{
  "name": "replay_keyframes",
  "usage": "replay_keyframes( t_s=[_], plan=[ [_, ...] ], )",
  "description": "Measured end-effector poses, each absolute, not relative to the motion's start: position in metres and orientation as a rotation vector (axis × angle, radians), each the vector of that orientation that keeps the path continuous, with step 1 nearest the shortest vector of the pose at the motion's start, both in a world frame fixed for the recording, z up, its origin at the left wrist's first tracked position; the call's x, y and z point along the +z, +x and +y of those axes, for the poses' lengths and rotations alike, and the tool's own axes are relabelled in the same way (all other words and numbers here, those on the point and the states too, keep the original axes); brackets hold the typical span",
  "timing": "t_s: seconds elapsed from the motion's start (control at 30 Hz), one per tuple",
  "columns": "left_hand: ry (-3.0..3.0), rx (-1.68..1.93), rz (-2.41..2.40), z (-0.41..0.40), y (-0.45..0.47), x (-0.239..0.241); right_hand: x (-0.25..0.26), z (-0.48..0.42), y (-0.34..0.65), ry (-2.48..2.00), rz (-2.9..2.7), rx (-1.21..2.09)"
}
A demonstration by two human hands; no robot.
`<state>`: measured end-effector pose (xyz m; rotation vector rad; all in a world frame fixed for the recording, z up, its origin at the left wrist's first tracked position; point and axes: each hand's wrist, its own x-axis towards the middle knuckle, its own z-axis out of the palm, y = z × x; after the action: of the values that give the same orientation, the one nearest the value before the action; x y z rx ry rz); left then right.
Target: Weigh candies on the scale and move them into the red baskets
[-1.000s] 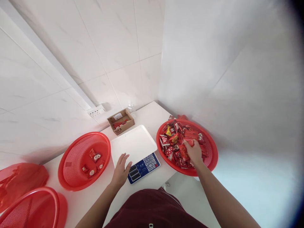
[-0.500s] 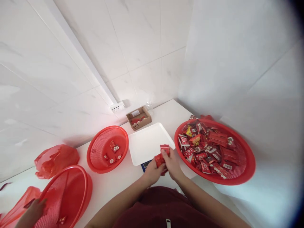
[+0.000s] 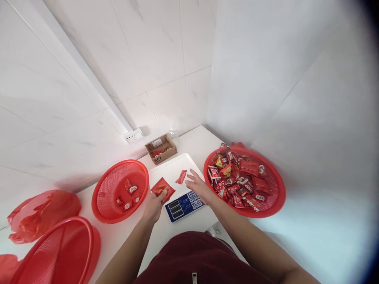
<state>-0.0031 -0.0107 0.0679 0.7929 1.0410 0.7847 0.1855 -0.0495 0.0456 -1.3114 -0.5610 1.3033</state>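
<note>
2 red packets are in play at the scale (image 3: pixel 177 185). My left hand (image 3: pixel 154 205) grips 1 packet (image 3: pixel 162 188) by its near edge, holding it over the scale's left front corner. The other packet (image 3: pixel 181 177) lies flat on the white pan, near the middle. My right hand (image 3: pixel 199 185) is open, fingers spread, empty, resting low at the pan's right front edge, just beside that loose packet but not touching it.

What could go wrong, as I judge it: my right hand sits so near the pan that its weight could press down and spoil a reading. The held packet is pinched only at 1 edge, so it could slip and land on the keypad (image 3: pixel 189 201) or the counter (image 3: pixel 124 236) instead of the pan. The loose packet is light and could be brushed off by my spread fingers.

The held packet is a flat, glossy red sachet, roughly square, with a darker print I cannot read. The 1 on the pan is slimmer and tilted.

Right of the scale, a big basket (image 3: pixel 274 201) is heaped with similar packets. Left of it, a smaller basket (image 3: pixel 100 197) holds a few. Behind it stands a small carton (image 3: pixel 161 149).
</note>
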Motion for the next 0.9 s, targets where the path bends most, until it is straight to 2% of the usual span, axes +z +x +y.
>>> replay_keyframes(
  t_s=[0.2, 0.43, 0.67, 0.9],
  plan=[
    [0.541, 0.889, 1.055, 0.012, -0.008, 0.089, 0.011, -0.091, 0.245, -1.688, -0.764, 0.933],
    [0.28, 1.024, 0.777, 0.029, -0.044, 0.112, -0.067, -0.144, 0.303, -1.938, -0.535, 0.972],
    [0.12, 0.974, 0.998, 0.023, -0.051, 0.097, -0.056, -0.135, 0.289, -2.038, -0.815, 0.921],
    [0.247, 0.987, 1.007, 0.015, -0.052, 0.086, -0.062, -0.133, 0.285, -2.104, -0.902, 0.915]
  ],
)
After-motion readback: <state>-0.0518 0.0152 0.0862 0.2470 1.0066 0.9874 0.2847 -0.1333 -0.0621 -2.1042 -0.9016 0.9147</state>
